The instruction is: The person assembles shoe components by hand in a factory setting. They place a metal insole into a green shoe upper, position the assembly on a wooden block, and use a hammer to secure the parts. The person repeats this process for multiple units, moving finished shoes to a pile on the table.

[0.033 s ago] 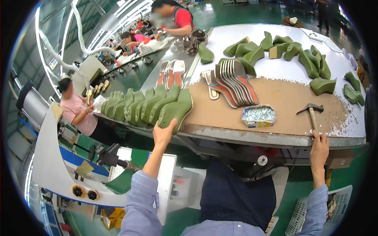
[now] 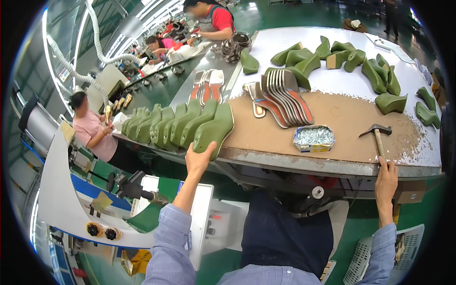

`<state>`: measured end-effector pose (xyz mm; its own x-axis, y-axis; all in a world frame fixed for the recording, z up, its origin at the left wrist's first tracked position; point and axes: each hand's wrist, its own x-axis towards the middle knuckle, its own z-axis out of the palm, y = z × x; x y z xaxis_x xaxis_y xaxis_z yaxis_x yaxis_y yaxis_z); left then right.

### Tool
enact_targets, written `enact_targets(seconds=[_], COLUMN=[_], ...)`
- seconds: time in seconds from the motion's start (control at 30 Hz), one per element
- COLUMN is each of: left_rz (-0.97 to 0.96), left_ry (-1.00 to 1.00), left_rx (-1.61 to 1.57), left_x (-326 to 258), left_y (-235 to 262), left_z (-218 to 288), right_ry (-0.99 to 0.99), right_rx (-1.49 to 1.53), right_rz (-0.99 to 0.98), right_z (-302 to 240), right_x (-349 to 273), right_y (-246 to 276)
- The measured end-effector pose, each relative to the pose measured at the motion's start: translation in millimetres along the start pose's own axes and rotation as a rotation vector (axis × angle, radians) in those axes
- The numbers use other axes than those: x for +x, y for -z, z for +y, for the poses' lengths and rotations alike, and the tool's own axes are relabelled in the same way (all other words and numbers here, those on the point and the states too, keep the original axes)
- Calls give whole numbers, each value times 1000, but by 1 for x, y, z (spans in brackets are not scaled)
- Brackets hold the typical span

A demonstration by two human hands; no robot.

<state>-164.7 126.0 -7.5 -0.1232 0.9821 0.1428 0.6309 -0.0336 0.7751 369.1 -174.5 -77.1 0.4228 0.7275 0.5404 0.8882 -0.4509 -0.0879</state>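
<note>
My left hand (image 2: 198,157) is closed around the toe end of a green shoe last (image 2: 214,129). This last stands at the near end of a row of similar green lasts (image 2: 172,124) along the table's front left edge. My right hand (image 2: 386,184) grips the wooden handle of a hammer (image 2: 378,138), whose metal head is over the brown board (image 2: 349,118). Between my hands sits an open box of small metal nails (image 2: 314,138). Behind it lies a fanned stack of insoles (image 2: 285,100) in grey and orange-red, with more insoles (image 2: 207,85) further left.
Loose green lasts (image 2: 373,78) lie across the white tabletop (image 2: 285,40). White shavings fringe the board. A white machine (image 2: 52,190) stands at left, grey crates (image 2: 408,251) at lower right. One co-worker (image 2: 97,128) is beyond the row, another (image 2: 218,23) at the back.
</note>
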Motion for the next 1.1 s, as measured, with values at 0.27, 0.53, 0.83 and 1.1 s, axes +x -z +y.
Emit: enact_targets(seconds=[0.27, 0.53, 0.83, 1.1], left_rz=[8, -6, -181, -530], left_ry=[7, -240, -388, 236], left_rx=[152, 404, 1026, -1081], left_x=[0, 20, 64, 2], left_y=[-13, -13, -27, -63], left_z=[9, 27, 62, 79], right_ry=[24, -18, -43, -6], right_rx=[-1, 24, 190, 837], right_rz=[35, -36, -223, 5], right_z=[7, -1, 5, -156], right_x=[0, 1, 23, -45], right_y=[-3, 2, 28, 87])
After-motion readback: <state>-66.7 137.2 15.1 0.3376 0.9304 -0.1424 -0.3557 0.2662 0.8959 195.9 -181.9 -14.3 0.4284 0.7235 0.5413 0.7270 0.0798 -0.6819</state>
